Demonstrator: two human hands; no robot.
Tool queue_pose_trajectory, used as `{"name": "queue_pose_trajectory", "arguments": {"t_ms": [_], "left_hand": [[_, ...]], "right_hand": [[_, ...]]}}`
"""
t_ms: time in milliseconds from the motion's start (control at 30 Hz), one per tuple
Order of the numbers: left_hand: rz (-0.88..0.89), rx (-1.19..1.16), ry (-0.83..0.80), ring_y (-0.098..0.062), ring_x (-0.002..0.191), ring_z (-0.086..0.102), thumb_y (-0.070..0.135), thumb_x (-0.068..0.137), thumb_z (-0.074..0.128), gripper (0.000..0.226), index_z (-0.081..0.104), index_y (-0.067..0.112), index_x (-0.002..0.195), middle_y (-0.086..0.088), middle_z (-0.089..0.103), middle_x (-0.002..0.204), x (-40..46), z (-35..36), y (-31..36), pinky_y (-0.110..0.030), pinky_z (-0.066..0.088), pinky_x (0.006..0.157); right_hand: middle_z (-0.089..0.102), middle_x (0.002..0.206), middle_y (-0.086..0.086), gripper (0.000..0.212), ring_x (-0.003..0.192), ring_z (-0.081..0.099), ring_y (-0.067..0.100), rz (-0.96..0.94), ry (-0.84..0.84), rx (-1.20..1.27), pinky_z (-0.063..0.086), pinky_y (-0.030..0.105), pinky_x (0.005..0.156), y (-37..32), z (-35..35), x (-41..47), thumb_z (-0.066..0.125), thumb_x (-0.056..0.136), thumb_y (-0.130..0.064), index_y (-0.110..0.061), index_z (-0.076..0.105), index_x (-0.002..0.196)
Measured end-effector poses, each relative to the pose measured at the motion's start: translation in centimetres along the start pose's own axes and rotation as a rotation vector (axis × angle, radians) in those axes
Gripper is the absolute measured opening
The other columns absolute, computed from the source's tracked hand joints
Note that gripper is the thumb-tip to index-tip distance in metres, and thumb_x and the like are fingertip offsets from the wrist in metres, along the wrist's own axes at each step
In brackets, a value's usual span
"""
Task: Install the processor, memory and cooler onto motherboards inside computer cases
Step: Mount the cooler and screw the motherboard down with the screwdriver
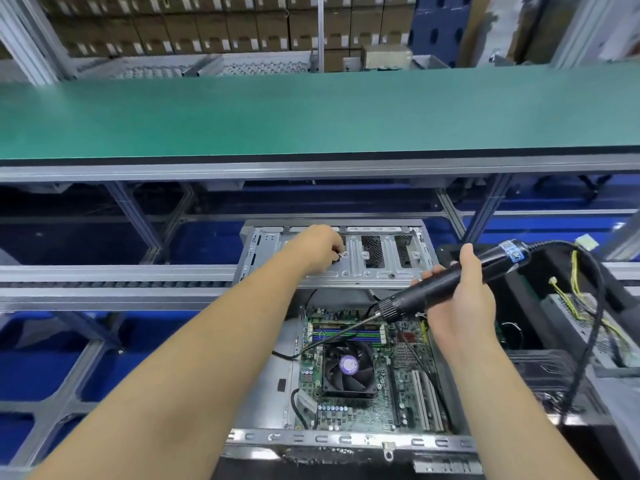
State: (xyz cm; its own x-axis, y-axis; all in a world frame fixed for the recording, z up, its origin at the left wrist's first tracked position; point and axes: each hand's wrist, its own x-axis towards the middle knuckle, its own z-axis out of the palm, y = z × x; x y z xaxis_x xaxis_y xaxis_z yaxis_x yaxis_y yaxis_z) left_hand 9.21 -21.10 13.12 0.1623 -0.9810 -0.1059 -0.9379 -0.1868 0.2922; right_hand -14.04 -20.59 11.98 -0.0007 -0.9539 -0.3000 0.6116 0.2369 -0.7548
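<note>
One head-worn wide-angle camera is looking forward and steeply down, close over an open computer case (346, 375) lying just below it. Both forearms are reaching in from the bottom edge. The view is tilting up far enough to be taking in a green conveyor belt (311, 116) and, farther back, stacked cartons (207, 26).

Both hands curled — left (320, 249) reaching far, right (462, 289) gripping.

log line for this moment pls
left hand: at drive bracket | right hand: grips electric screwdriver | cooler fan: on motherboard
</note>
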Motion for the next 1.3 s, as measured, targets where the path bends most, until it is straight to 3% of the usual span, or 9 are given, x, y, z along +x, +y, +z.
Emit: {"name": "queue_pose_trajectory", "arguments": {"t_ms": [100,333,533,733,900,1033,1167,1300], "left_hand": [[-0.040,-0.014,0.052,-0.011,0.067,0.058,0.013,0.090,0.067,0.012,0.074,0.015,0.101,-0.003,0.069,0.101,-0.2,-0.1,-0.1,-0.021,0.042,0.053],[-0.070,-0.071,0.092,-0.021,0.080,0.060,0.013,0.086,0.072,0.009,0.068,0.009,0.094,-0.004,0.067,0.092,-1.0,0.1,-0.8,-0.031,0.048,0.069],[-0.086,-0.084,0.009,-0.021,0.071,0.053,0.011,0.091,0.067,0.009,0.061,0.004,0.092,-0.010,0.066,0.091,-0.8,0.2,-0.7,-0.029,0.043,0.061],[-0.055,-0.176,0.038,-0.006,0.061,0.055,0.015,0.088,0.072,0.011,0.066,0.009,0.082,0.004,0.064,0.075,-0.7,0.1,-1.2,-0.020,0.039,0.052],[-0.018,-0.337,0.161,-0.011,0.078,0.061,0.018,0.089,0.072,0.005,0.074,0.016,0.085,0.005,0.068,0.085,-1.0,-1.5,-0.6,-0.026,0.049,0.072],[-0.091,-0.654,0.304,-0.005,0.068,0.062,0.017,0.090,0.071,0.009,0.075,0.023,0.086,0.009,0.070,0.079,-3.6,-1.3,-0.9,-0.021,0.052,0.065],[-0.202,-0.752,0.261,-0.005,0.066,0.063,0.016,0.089,0.072,0.017,0.071,0.030,0.079,0.014,0.068,0.069,-7.6,2.4,-2.4,-0.018,0.049,0.063],[-0.354,-0.822,0.204,-0.014,0.069,0.066,0.010,0.085,0.076,0.012,0.074,0.021,0.078,0.001,0.072,0.074,-9.3,5.4,-3.5,-0.032,0.060,0.074]], "right_hand": [[0.064,0.071,0.000,0.031,0.064,0.066,0.016,-0.005,-0.003,0.014,0.060,0.040,0.070,-0.2,0.0,-0.3,0.072,0.094,-0.041,-0.017,0.057,0.108],[0.066,0.075,0.001,0.035,0.071,0.067,0.018,-0.027,0.024,0.022,0.060,0.045,0.084,-0.5,-0.3,-0.6,0.072,0.093,-0.041,-0.016,0.057,0.112],[0.065,0.077,0.001,0.038,0.070,0.066,0.018,-0.045,0.045,0.041,0.059,0.042,0.083,-0.4,-0.4,-0.7,0.073,0.093,-0.042,-0.014,0.057,0.113],[0.065,0.077,0.001,0.036,0.065,0.067,0.015,-0.061,0.055,0.057,0.060,0.038,0.073,-0.3,-0.4,-0.8,0.072,0.094,-0.041,-0.015,0.057,0.113],[0.062,0.077,0.002,0.037,0.068,0.063,0.018,-0.077,0.057,0.089,0.059,0.041,0.078,-0.3,0.0,-0.9,0.072,0.093,-0.040,-0.015,0.055,0.113],[0.063,0.075,0.001,0.036,0.067,0.062,0.019,-0.143,0.033,0.108,0.059,0.038,0.068,-0.8,0.3,-0.9,0.071,0.094,-0.039,-0.013,0.051,0.109],[0.065,0.080,0.008,0.040,0.071,0.064,0.025,-0.246,0.005,0.124,0.060,0.049,0.076,-1.7,1.4,-1.5,0.070,0.093,-0.041,-0.012,0.047,0.106],[0.062,0.073,0.006,0.040,0.064,0.060,0.025,-0.381,-0.041,0.092,0.059,0.047,0.072,-2.6,3.0,-2.3,0.072,0.091,-0.036,-0.015,0.045,0.111]]}}
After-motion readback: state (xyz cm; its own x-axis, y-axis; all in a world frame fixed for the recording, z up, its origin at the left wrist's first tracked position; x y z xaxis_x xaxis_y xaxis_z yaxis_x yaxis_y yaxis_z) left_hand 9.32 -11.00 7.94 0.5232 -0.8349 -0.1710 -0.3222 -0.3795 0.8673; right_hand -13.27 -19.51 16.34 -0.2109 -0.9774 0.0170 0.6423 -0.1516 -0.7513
